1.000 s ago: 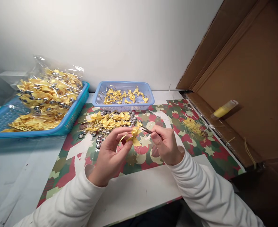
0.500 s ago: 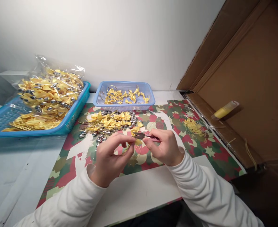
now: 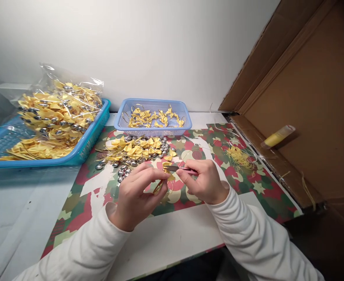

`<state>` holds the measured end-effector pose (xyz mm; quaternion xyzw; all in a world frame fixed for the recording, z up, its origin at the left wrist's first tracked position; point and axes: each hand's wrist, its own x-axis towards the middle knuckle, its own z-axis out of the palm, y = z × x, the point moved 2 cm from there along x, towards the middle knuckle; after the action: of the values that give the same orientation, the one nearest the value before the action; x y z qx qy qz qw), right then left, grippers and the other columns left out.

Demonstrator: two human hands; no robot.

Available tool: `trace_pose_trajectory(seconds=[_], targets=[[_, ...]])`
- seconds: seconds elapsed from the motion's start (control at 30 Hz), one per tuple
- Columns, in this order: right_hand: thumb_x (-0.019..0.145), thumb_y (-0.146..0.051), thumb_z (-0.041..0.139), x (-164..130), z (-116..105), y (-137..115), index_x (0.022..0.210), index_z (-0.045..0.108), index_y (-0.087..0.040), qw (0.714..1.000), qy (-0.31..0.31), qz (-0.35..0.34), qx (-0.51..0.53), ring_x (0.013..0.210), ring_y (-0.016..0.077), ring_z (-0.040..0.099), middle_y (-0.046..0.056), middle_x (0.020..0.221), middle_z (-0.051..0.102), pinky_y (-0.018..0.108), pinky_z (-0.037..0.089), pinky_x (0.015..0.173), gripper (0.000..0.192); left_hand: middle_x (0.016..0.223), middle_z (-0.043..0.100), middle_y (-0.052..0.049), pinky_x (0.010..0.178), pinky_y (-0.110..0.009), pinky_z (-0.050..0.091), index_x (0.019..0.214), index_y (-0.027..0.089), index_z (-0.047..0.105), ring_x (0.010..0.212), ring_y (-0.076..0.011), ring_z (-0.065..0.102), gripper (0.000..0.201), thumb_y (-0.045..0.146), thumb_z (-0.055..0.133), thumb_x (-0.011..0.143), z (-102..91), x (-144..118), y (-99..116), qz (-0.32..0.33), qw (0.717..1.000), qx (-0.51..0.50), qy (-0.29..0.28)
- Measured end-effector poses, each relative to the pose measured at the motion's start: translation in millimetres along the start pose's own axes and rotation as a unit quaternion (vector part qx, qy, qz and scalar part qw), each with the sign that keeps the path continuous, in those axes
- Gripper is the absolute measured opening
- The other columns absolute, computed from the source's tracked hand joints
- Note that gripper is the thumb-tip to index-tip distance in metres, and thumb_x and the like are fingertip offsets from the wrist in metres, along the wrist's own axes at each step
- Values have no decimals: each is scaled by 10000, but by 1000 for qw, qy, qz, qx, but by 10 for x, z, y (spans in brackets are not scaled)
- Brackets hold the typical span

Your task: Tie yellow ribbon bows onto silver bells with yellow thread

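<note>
My left hand [image 3: 138, 191] is closed in a pinch on a yellow ribbon bow [image 3: 166, 167] with a looped gold cord [image 3: 158, 187]. Its fingertips partly cover the bow. Held in my right hand [image 3: 203, 179] are small pink-handled snips [image 3: 189, 170], their dark blades pointing left and touching or just in front of the bow. Whether the blades meet anything is too small to tell. Just beyond both hands lies a pile of yellow bows [image 3: 137, 146] on gold cords, mixed with silver bells [image 3: 123, 170].
A light blue basket [image 3: 153, 131] at the back holds several bows. A larger blue basket [image 3: 97, 125] on the left bears a filled clear bag [image 3: 63, 105]. Yellow thread scraps [image 3: 240, 158] lie right, near a cardboard wall [image 3: 303, 89] with a yellow tube [image 3: 278, 136].
The snips' blades have closed from slightly apart to narrow and shifted slightly at the bow. Both hands stay nearly in place, and the view has moved a little.
</note>
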<state>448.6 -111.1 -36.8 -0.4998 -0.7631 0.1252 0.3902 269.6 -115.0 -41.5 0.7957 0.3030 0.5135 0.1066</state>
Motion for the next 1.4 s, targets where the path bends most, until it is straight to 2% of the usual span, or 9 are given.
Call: trace_pose_trajectory(seconds=[0.3,0.5,0.6,0.67,0.8,0.9,1.03,1.17,1.4], targets=[[863,-417,537,-1,8,15,546,238,-194,1000,-8,16,6,463,66,215,-67,495,211,250,184,476,489,700,670,20,618,-263,480,840,198,606,619,-117,538,202,13,635,764,12,9,6,-3,1000,13,-13],[855,-408,556,-6,25,24,531,235,-196,999,-3,40,27,454,66,210,-69,473,213,258,173,467,503,679,653,34,600,-243,473,810,206,614,604,-108,559,155,53,608,787,7,29,11,-51,999,0,-9],[866,-415,539,-1,16,38,531,276,-201,998,-2,46,53,453,70,230,-68,476,226,251,182,460,477,712,657,25,606,-244,476,831,212,620,617,-112,575,130,87,605,797,18,13,-9,-107,994,-23,-7],[873,-411,523,15,-19,56,538,313,-201,996,17,50,76,455,72,242,-67,488,240,243,196,454,447,788,654,6,616,-241,483,891,217,600,675,-121,598,132,116,612,806,30,-5,-41,-174,982,-71,8],[864,-391,538,57,-121,90,552,375,-196,993,60,40,97,464,72,246,-68,503,254,229,219,452,401,781,550,16,566,-202,460,851,221,505,708,-118,593,161,189,653,794,52,-23,-111,-312,927,-200,49],[828,-376,603,63,-150,87,556,441,-185,996,48,2,75,458,68,280,-68,489,309,220,249,454,370,728,510,27,545,-182,434,775,209,492,662,-99,552,173,214,665,789,56,-17,-137,-358,903,-231,53],[793,-409,665,25,-100,63,620,558,-172,998,42,-51,19,455,76,363,-46,496,447,220,285,452,312,778,560,11,593,-192,458,799,207,541,686,-100,550,123,209,663,791,60,-20,-141,-366,900,-234,46],[807,-449,663,-8,-29,63,644,596,-167,995,54,-87,-21,455,80,375,-39,496,464,220,290,450,334,811,573,12,593,-189,460,842,214,564,690,-97,547,108,194,660,798,77,-36,-141,-358,905,-226,41],[823,-453,657,0,-12,75,659,616,-164,992,75,-97,-34,446,77,378,-39,486,477,213,295,442,335,805,573,11,597,-203,456,843,211,553,684,-102,542,115,195,661,807,80,-42,-132,-338,915,-217,39]])
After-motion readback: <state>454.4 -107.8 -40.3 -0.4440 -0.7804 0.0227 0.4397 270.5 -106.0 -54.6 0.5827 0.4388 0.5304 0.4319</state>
